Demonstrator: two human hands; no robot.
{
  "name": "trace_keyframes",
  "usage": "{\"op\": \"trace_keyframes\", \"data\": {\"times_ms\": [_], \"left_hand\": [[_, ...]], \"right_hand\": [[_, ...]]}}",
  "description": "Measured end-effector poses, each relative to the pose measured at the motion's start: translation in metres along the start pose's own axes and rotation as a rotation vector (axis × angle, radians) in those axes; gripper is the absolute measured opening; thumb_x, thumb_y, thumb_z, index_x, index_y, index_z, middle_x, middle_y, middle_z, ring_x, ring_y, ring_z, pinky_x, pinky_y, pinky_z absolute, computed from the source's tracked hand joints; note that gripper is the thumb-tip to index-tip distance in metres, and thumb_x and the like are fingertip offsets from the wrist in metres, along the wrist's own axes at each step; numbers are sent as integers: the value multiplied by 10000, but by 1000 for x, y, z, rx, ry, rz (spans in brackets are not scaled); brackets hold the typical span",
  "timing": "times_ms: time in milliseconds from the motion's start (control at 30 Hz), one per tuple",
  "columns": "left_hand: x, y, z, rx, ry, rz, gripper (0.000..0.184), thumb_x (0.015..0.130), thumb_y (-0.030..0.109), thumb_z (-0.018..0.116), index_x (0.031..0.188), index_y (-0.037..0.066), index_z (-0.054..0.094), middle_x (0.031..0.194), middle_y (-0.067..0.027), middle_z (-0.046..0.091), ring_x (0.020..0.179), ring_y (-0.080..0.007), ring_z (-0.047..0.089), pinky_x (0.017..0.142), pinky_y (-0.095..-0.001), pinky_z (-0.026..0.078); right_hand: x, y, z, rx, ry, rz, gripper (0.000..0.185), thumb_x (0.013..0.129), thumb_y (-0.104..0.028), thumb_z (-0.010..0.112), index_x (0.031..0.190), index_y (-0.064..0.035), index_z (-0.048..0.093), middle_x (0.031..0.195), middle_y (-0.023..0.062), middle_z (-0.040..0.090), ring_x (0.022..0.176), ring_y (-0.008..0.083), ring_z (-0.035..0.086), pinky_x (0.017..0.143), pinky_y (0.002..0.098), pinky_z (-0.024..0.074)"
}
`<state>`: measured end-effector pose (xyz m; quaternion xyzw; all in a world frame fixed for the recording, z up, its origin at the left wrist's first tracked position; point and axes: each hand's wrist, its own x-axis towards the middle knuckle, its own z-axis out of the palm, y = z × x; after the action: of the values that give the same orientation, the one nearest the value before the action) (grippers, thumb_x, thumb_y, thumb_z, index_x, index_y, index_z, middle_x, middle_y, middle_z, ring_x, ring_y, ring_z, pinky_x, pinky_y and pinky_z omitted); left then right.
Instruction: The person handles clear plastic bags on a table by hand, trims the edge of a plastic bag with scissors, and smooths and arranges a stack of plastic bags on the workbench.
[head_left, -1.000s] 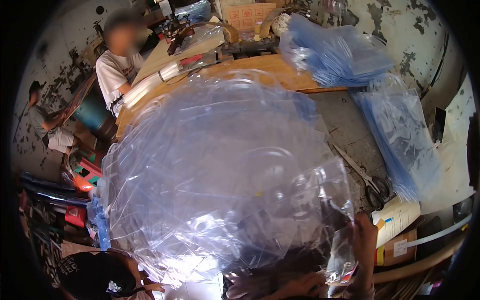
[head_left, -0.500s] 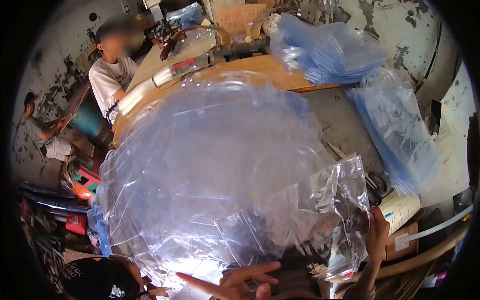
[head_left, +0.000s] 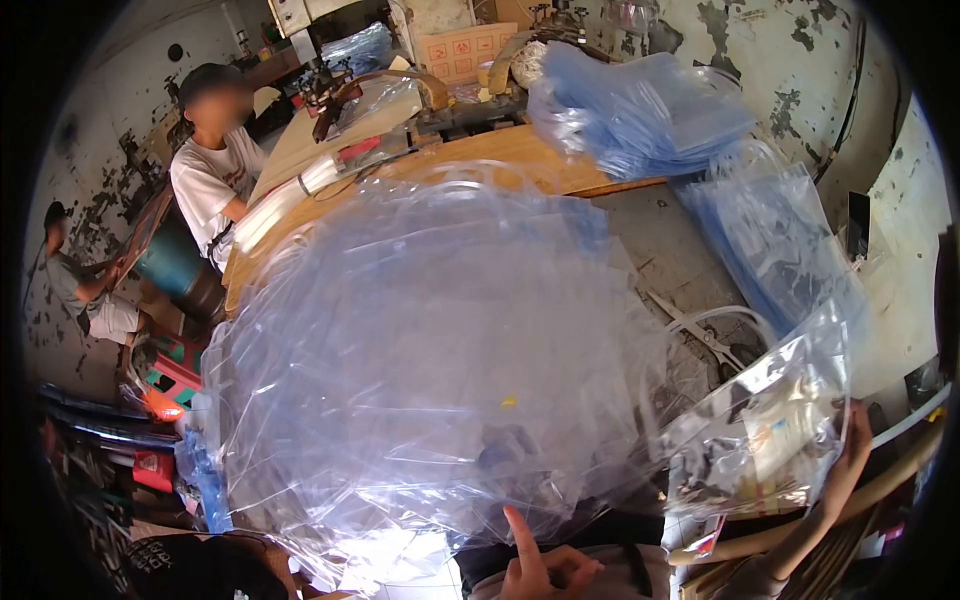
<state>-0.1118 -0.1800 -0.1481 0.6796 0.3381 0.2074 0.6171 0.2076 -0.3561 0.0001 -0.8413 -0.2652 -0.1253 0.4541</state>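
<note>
A big pile of clear plastic bags (head_left: 430, 300) with rounded handles spreads over the wooden table (head_left: 550, 150) in front of me. At the right, my right hand (head_left: 855, 440) grips the edge of one clear plastic bag (head_left: 760, 420), held out to the side of the pile and partly see-through. My left hand (head_left: 545, 570) is at the bottom middle, close to the pile's near edge. Its index finger points up, the other fingers are loosely bent, and nothing shows in it. A pair of scissors (head_left: 705, 335) lies just beyond the held bag.
Bluish plastic sheets (head_left: 650, 115) are stacked at the back right, with more plastic bags (head_left: 775, 240) below them. A person in a white shirt (head_left: 210, 170) sits at the table's left. Another person (head_left: 80, 275) sits farther left; a black cap (head_left: 200, 568) shows at the bottom left.
My right hand has moved right with the clear bag, away from the pile, so the scissors now show better. My left hand has shifted right, and its fingers have bent except the index.
</note>
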Motion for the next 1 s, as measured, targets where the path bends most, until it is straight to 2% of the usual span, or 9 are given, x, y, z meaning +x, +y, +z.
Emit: {"op": "trace_keyframes", "data": {"times_ms": [167,267,333,400,500,600,700,833,1000], "left_hand": [[0,4,-7,3,-63,88,1021,833,138,621,1351,-57,-237,680,-51,654,507,-99,595,494,-215,480],[6,26,-11,106,-55,95,924,804,112,649,1406,-71,-27,665,-57,651,490,-126,596,499,-220,495],[19,51,-19,274,1,395,769,771,94,675,1383,-62,236,853,-129,658,725,-203,649,649,-277,529],[34,107,-28,362,133,472,710,750,86,693,1343,-46,325,960,-162,620,871,-242,609,746,-315,507],[32,124,-31,455,247,498,596,760,97,684,1289,-9,429,1124,-205,542,1094,-285,506,867,-367,461],[17,44,-42,62,297,308,418,858,148,572,1238,21,453,1106,-201,546,1044,-267,522,818,-346,458],[-6,49,-62,-332,540,225,343,908,167,498,1214,21,443,1020,-199,583,908,-242,583,748,-315,470],[-48,66,-132,46,916,116,364,887,129,531,1215,11,424,994,-208,588,879,-243,590,724,-321,483],[-104,92,-219,281,1272,-38,404,861,82,572,1216,-1,400,962,-219,593,842,-245,599,693,-329,501]], "right_hand": [[13,3,-16,-206,-42,-24,155,900,-92,486,961,35,551,838,39,532,756,107,480,679,243,392],[13,-30,14,-215,-176,-5,90,866,-30,476,859,47,522,686,53,527,658,116,466,629,250,384],[5,-35,27,-163,-384,-193,46,799,1,532,835,13,559,725,74,603,663,131,531,631,250,409],[-7,-48,40,-89,-560,-358,227,639,88,553,833,3,635,807,149,666,689,263,660,586,294,483],[-17,-67,76,163,-835,-604,278,616,48,617,875,-43,661,792,120,671,643,225,654,526,307,501],[-26,-115,92,175,-1044,-748,363,647,-31,647,1010,-53,644,702,67,598,570,203,601,493,306,489],[-33,-137,102,380,-1125,-754,428,681,-55,637,1108,-64,608,735,55,539,601,200,580,477,283,472],[-53,-156,122,436,-1146,-795,436,738,-91,638,1167,-56,567,823,68,539,735,211,593,576,286,483],[-37,-160,127,241,-710,-719,397,797,-223,665,1168,-107,581,1078,153,545,961,297,545,837,397,431]]}}
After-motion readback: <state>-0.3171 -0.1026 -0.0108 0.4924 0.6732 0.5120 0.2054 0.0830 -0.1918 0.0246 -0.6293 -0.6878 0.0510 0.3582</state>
